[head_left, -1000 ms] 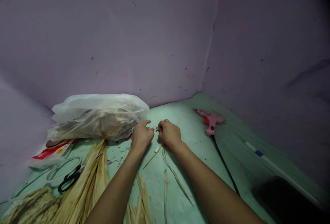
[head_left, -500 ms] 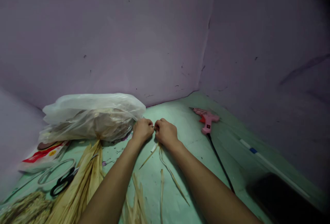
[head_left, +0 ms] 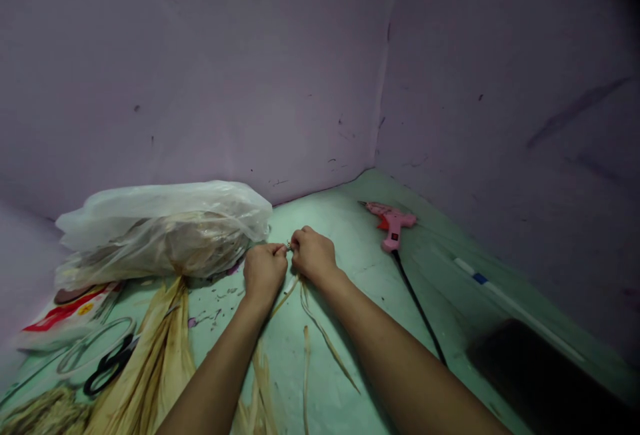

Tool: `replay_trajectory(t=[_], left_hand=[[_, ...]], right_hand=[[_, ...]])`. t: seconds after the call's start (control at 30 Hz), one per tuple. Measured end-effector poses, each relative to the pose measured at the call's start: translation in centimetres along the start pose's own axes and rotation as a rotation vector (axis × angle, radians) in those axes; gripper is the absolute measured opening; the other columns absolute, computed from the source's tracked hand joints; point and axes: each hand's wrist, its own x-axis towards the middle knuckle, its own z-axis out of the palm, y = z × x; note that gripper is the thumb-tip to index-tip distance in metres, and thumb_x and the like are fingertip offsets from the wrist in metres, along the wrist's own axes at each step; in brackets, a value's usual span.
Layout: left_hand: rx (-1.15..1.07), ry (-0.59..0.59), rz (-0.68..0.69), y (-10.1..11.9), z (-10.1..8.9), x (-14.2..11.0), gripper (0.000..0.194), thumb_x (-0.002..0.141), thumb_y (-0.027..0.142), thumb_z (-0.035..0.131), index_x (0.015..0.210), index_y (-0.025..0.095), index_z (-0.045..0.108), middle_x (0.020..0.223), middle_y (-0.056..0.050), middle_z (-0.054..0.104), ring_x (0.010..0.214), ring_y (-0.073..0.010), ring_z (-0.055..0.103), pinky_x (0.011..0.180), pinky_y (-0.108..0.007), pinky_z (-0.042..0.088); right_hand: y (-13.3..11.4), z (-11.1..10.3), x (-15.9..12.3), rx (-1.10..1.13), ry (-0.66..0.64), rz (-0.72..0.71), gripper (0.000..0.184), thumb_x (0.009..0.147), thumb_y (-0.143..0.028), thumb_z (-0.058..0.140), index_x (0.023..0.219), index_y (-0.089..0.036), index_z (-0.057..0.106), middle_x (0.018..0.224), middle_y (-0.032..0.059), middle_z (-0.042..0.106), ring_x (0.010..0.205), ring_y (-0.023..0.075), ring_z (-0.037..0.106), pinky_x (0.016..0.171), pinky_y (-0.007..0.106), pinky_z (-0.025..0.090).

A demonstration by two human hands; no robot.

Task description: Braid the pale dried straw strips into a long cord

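Observation:
My left hand point(head_left: 263, 269) and my right hand point(head_left: 313, 255) meet over the green surface point(head_left: 350, 235), knuckles up, fingers curled. Between their fingertips they pinch a small piece point(head_left: 289, 246) tied to thin dried leaf strips point(head_left: 320, 331) that trail back toward me under my right wrist. Both hands are closed on that strip end. More pale dried strips point(head_left: 260, 381) lie between my forearms.
A clear plastic bag of dried husks point(head_left: 165, 231) lies left of my hands, with a sheaf of husks point(head_left: 155, 355) spilling out. Black scissors point(head_left: 107, 371) and a wire ring point(head_left: 93, 351) sit far left. A pink glue gun point(head_left: 390, 225) with a black cord point(head_left: 417, 311) lies right.
My hands have closed together: the left forefinger, stretched out a second ago, is now curled in. Both hands sit slightly lower and more to the left in view as the camera shifted.

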Motion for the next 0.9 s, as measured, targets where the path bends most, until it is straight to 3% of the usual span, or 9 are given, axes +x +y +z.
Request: replay_trajectory(t=[0.23, 0.47, 0.67, 0.9], left_hand=[[0.069, -0.1, 0.078, 0.1, 0.3, 1.3, 0.027, 0.071, 0.031, 0.047, 0.081, 0.02, 0.069, 0.082, -0.007, 0.068, 0.075, -0.0172, 0.058, 0.062, -0.023, 0.036], [-0.161, -0.247, 0.264, -1.2, 0.7, 3.3, 0.022, 0.066, 0.02, 0.047, 0.071, 0.013, 0.068, 0.067, -0.004, 0.066, 0.063, -0.0135, 0.055, 0.059, -0.022, 0.037], [-0.253, -0.201, 0.177, -1.7, 1.5, 3.5, 0.018, 0.062, 0.021, 0.05, 0.065, 0.011, 0.066, 0.061, -0.005, 0.064, 0.058, -0.0131, 0.054, 0.055, -0.022, 0.038], [-0.247, -0.188, 0.144, -1.5, 0.9, 3.6, 0.015, 0.059, 0.023, 0.056, 0.066, 0.012, 0.064, 0.058, -0.003, 0.062, 0.055, -0.0118, 0.053, 0.053, -0.021, 0.037]], right_hand=[[-0.1, 0.0, 0.1, -0.008, -0.011, 0.01, 0.018, 0.076, -0.027, 0.043, 0.083, -0.024, 0.059, 0.086, 0.0013, 0.056, 0.069, 0.0131, 0.053, 0.055, 0.025, 0.03], [0.2, -0.1, 0.2, 0.028, 0.004, 0.002, 0.024, 0.079, -0.025, 0.04, 0.095, -0.028, 0.058, 0.095, -0.0003, 0.056, 0.071, 0.0117, 0.053, 0.056, 0.024, 0.028], [0.3, 0.0, 0.3, 0.038, -0.011, 0.011, 0.021, 0.079, -0.027, 0.042, 0.086, -0.026, 0.061, 0.09, -0.0002, 0.059, 0.072, 0.0125, 0.054, 0.057, 0.024, 0.03], [0.2, -0.1, 0.2, -0.005, -0.025, -0.013, 0.019, 0.078, -0.027, 0.042, 0.087, -0.024, 0.06, 0.092, 0.0011, 0.059, 0.072, 0.013, 0.055, 0.059, 0.024, 0.032]])
